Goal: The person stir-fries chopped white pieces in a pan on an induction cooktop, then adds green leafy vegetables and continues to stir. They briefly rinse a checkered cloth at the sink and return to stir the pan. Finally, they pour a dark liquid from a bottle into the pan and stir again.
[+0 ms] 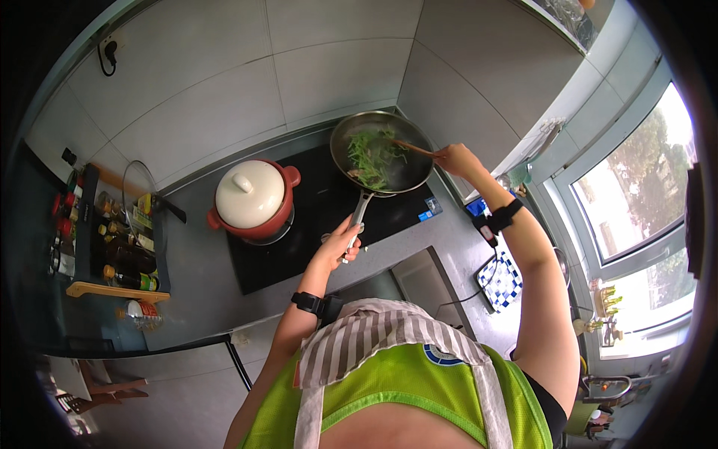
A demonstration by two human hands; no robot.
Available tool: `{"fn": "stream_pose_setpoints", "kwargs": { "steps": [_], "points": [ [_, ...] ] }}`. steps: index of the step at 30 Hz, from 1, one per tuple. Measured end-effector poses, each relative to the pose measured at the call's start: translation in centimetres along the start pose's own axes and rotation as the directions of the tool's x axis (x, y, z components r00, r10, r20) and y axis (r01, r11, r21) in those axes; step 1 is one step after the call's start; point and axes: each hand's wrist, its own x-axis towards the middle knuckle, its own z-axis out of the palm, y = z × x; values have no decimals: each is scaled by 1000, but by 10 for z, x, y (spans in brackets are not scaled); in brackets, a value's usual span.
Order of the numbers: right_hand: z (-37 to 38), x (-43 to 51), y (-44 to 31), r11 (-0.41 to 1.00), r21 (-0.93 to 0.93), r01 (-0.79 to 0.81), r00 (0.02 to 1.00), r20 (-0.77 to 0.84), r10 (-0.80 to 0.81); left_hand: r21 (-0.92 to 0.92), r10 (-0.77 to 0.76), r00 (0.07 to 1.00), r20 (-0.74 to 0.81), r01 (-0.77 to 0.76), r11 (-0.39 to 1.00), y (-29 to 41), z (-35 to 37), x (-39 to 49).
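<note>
A metal frying pan [417, 163] sits at the back right of the black cooktop [314, 224]. Shredded green vegetables [367, 157] lie mostly in the pan's left half, with a few brownish bits near the front. My left hand [338, 244] is wrapped around the pan's metal handle [362, 209]. At the pan's right rim, my right hand [457, 160] grips a wooden spatula [412, 147], whose far end reaches into the greens. That end is partly hidden by the food.
A red pot [255, 224] with a cream lid [251, 191] stands on the left burner. Further left, a rack [118, 294] holds several bottles, and a glass lid [140, 196] leans there. To the right are a blue-and-white checkered tray [499, 283], a window [634, 174] and a faucet [608, 387].
</note>
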Motion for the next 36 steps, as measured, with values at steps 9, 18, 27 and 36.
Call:
{"fn": "stream_pose_setpoints", "kwargs": {
  "steps": [9,18,27,36],
  "points": [
    [-27,-4,-23,974,-14,224,962,163,-219,1,-20,999,-37,20,1000,4,5,-2],
    [-91,-54,-42,952,-129,277,924,305,-228,45,-12,999,-52,15,999,3,8,-2],
    [-13,29,-31,991,-43,128,989,79,-125,22,-6,999,-51,7,1000,4,9,-3],
    [-121,-51,-21,913,-256,317,925,296,-238,29,-6,999,-36,7,1000,4,9,-5]
  ]
}}
